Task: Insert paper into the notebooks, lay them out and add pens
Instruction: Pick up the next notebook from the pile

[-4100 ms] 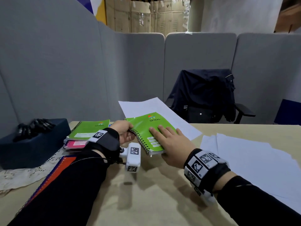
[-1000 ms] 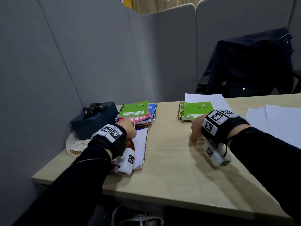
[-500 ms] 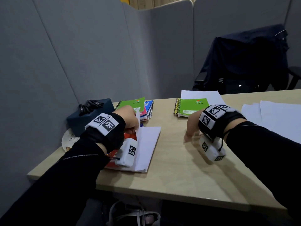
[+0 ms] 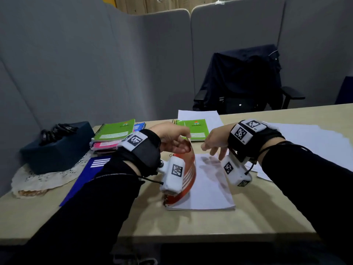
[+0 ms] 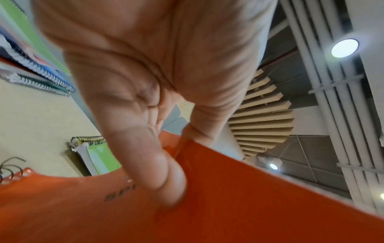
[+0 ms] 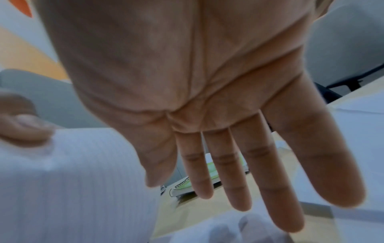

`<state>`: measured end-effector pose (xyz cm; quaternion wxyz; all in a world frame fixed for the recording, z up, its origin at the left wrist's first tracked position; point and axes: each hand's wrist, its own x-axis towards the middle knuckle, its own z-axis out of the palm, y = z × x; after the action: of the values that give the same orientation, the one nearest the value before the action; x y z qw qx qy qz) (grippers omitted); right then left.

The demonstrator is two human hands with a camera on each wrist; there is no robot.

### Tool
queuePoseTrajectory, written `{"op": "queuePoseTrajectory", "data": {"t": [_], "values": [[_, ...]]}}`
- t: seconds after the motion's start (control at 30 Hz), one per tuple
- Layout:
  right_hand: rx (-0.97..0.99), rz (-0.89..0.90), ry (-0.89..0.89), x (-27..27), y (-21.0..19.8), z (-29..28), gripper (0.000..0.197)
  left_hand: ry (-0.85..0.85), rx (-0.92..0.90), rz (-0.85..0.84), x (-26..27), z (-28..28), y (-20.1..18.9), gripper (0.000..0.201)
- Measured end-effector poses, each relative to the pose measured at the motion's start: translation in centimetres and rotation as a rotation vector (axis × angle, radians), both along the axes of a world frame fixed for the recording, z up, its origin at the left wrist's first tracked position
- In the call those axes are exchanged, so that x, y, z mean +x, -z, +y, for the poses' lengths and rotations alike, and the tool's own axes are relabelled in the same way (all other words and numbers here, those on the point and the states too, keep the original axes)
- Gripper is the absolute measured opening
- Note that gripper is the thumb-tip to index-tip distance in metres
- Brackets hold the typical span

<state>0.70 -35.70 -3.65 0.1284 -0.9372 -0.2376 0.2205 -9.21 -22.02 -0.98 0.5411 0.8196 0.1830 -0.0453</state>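
Orange spiral notebook (image 4: 188, 176) near the front of the tan table (image 4: 191, 222), binding on the left, long axis running front to back, lined page (image 4: 210, 184) bared, cover (image 5: 228, 205) bowed upward and pinched at its far corner by left hand (image 4: 170, 138). Right hand (image 4: 215, 142) just above the page, fingers (image 6: 245, 172) straight and spread, holding nothing. Grey partition panels (image 4: 95, 64) behind; green notebook (image 4: 194, 128) on loose paper further back, more notebooks stacked (image 4: 114, 134) at left.
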Motion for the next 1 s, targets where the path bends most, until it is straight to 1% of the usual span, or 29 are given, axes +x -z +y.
{"op": "queuePoseTrajectory", "data": {"t": [0.07,0.1,0.2,0.23,0.27,0.33,0.43,0.47,0.5,0.57,0.6,0.63,0.73,0.83,0.9,1.0], "values": [[0.130,0.136,0.036,0.1,0.1,-0.7,0.032,0.013,-0.044,0.038,0.4,-0.8,0.3,0.008],[0.196,0.207,0.053,0.1,0.1,-1.0,0.030,0.023,-0.052,0.051,0.6,-1.1,0.5,0.013],[0.326,0.390,0.064,0.0,-0.6,-2.0,0.037,0.051,-0.025,0.065,1.3,-1.2,1.2,0.041],[0.351,0.433,0.051,0.0,-1.0,-2.2,0.039,0.056,-0.006,0.059,1.5,-1.2,1.2,0.046],[0.373,0.469,0.036,0.1,-1.3,-2.4,0.039,0.058,0.009,0.052,1.6,-1.2,1.2,0.047],[0.415,0.525,0.009,0.1,-1.7,-2.8,0.033,0.065,0.019,0.044,1.6,-1.1,1.0,0.042],[0.463,0.575,-0.042,-0.1,-2.0,-3.5,0.025,0.074,0.010,0.051,1.4,-0.9,0.6,0.033],[0.468,0.590,-0.056,-0.2,-1.9,-3.7,0.030,0.072,0.006,0.053,1.3,-0.8,0.6,0.034],[0.463,0.600,-0.066,-0.2,-1.9,-3.9,0.038,0.071,0.007,0.054,1.3,-0.7,0.6,0.037],[0.450,0.613,-0.078,-0.3,-1.6,-4.1,0.057,0.081,0.028,0.055,1.2,-0.6,0.7,0.047],[0.447,0.622,-0.086,-0.2,-1.5,-4.1,0.064,0.084,0.039,0.053,1.2,-0.5,0.7,0.052],[0.444,0.634,-0.096,-0.2,-1.3,-4.1,0.067,0.085,0.049,0.048,1.2,-0.4,0.8,0.054],[0.420,0.662,-0.142,0.0,-1.0,-3.7,0.069,0.090,0.049,0.029,1.2,-0.1,0.9,0.051],[0.380,0.677,-0.200,0.3,-1.0,-3.3,0.073,0.089,0.065,0.015,1.2,0.1,1.0,0.055],[0.343,0.670,-0.217,0.5,-0.9,-3.0,0.071,0.090,0.076,0.005,1.0,0.1,0.9,0.051],[0.306,0.657,-0.184,0.9,-0.6,-2.8,0.074,0.078,0.080,-0.005,0.9,0.1,0.8,0.033]]}}
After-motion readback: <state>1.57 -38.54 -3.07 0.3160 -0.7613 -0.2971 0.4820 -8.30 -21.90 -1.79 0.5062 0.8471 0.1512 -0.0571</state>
